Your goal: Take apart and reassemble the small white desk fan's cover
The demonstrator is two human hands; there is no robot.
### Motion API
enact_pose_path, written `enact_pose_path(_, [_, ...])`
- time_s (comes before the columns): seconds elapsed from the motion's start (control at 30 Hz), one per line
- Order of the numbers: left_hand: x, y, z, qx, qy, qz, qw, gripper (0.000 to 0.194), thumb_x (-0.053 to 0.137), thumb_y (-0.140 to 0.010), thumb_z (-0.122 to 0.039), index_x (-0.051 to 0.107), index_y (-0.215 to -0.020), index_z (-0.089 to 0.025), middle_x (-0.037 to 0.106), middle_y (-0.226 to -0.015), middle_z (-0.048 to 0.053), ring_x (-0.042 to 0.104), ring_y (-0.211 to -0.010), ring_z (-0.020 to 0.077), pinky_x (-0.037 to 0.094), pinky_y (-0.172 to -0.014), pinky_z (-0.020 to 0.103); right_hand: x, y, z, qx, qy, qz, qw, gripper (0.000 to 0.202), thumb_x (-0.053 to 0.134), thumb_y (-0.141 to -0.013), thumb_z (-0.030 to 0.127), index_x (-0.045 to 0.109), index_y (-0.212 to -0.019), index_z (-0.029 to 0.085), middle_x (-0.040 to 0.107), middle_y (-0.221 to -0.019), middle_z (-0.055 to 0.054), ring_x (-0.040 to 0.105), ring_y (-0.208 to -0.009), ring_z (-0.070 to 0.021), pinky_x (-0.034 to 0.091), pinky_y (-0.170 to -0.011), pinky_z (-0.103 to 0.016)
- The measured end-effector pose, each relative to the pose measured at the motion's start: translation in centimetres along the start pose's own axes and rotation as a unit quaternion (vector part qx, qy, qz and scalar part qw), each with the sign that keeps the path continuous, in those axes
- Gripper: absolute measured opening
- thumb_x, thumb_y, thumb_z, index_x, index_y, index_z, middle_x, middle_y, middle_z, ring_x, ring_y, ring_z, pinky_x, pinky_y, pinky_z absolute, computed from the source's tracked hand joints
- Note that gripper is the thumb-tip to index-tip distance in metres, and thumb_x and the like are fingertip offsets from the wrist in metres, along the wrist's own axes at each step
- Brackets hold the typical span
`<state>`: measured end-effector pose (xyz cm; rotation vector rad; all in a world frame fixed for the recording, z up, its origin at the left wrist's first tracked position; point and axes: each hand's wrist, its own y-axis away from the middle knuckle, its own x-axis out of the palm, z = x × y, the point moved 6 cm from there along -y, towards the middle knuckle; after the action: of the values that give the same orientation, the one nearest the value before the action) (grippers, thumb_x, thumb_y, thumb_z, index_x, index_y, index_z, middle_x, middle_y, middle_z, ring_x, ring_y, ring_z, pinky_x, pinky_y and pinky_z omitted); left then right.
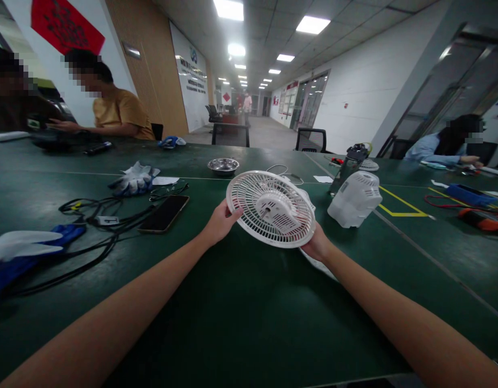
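Round white plastic fan grille: raised above the dark green table, tilted, slatted face toward the wearer.
Left hand: pinches the left rim, thumb on the near face.
Right hand: grips the lower right rim, most fingers hidden behind it.
Grip purpose: opposed holds probably balance the wide disc and leave its centre unobstructed.
Below right hand: white curved piece, largely hidden; type cannot be told.
Right of grille: white translucent plastic housing, standing on the table, apart from the grille.
Beyond grille: shiny round metal bowl, perhaps placed to contain small parts.
Left side: black smartphone, lying flat, seemingly clear of the working space.
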<state>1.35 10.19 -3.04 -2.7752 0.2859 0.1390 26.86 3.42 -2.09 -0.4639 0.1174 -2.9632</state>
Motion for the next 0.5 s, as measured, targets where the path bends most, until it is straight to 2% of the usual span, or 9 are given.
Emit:
enact_pose_path(0.07, [-0.4,-0.5,1.7,-0.074,0.090,-0.015,0.993,0.046,0.058,-0.093,-0.057,0.067,-0.111,-0.015,0.073,-0.109,0.012,0.069,-0.093,0.0227,0.055,-0.080,0.035,-0.9,0.0,0.9,-0.054,0.063,-0.047,0.995,0.037,0.071,-0.082,0.049,0.063,-0.112,0.028,0.073,-0.094,0.000,0.067,-0.084,-0.0223,0.055,-0.075,-0.038])
enact_pose_path(0.13, [-0.4,-0.6,2.8,-0.140,0.186,0.002,0.973,0.062,0.038,-0.098,-0.065,0.070,-0.097,-0.011,0.075,-0.098,0.016,0.070,-0.091,0.0244,0.054,-0.083,0.036,-1.7,0.1,1.7,-0.100,0.160,-0.074,0.979,0.045,0.075,-0.080,0.049,0.061,-0.116,0.027,0.070,-0.093,0.000,0.065,-0.077,-0.0202,0.053,-0.069,-0.034])
enact_pose_path(0.2, [-0.1,-0.3,3.1,-0.195,0.255,0.036,0.946,0.074,0.026,-0.100,-0.067,0.072,-0.095,-0.009,0.076,-0.092,0.018,0.071,-0.094,0.0276,0.054,-0.087,0.039,-1.9,0.3,2.4,-0.152,0.260,-0.073,0.951,0.050,0.077,-0.079,0.048,0.058,-0.120,0.026,0.068,-0.097,-0.002,0.064,-0.081,-0.0202,0.052,-0.070,-0.034])
enact_pose_path(0.27, [0.6,0.1,2.8,-0.236,0.297,0.078,0.922,0.075,0.026,-0.100,-0.066,0.073,-0.100,-0.008,0.076,-0.095,0.019,0.072,-0.098,0.0300,0.054,-0.089,0.040,-1.8,0.5,2.6,-0.196,0.342,-0.056,0.917,0.052,0.077,-0.080,0.047,0.055,-0.122,0.025,0.067,-0.102,-0.004,0.064,-0.088,-0.0213,0.052,-0.075,-0.034])
enact_pose_path(0.33, [1.0,0.5,2.6,-0.261,0.311,0.099,0.908,0.061,0.038,-0.101,-0.057,0.073,-0.104,-0.007,0.077,-0.099,0.019,0.072,-0.099,0.0288,0.055,-0.091,0.039,-1.5,0.5,2.5,-0.214,0.411,-0.030,0.886,0.051,0.074,-0.082,0.048,0.053,-0.122,0.024,0.066,-0.105,-0.006,0.064,-0.090,-0.0221,0.052,-0.077,-0.036])
enact_pose_path(0.43, [1.1,0.5,2.8,-0.279,0.304,0.084,0.907,0.030,0.056,-0.099,-0.031,0.072,-0.109,-0.007,0.077,-0.102,0.016,0.074,-0.093,0.0232,0.057,-0.091,0.036,-0.8,0.5,2.3,-0.225,0.493,0.000,0.840,0.052,0.074,-0.081,0.050,0.053,-0.120,0.023,0.066,-0.108,-0.008,0.064,-0.091,-0.0243,0.052,-0.079,-0.039])
enact_pose_path(0.5, [1.0,0.3,3.2,-0.289,0.295,0.072,0.908,0.022,0.059,-0.096,-0.020,0.072,-0.108,-0.006,0.077,-0.102,0.016,0.074,-0.088,0.0210,0.058,-0.089,0.034,-0.2,0.6,2.3,-0.232,0.532,0.027,0.814,0.055,0.076,-0.079,0.052,0.053,-0.119,0.023,0.066,-0.111,-0.010,0.065,-0.094,-0.0267,0.053,-0.082,-0.041])
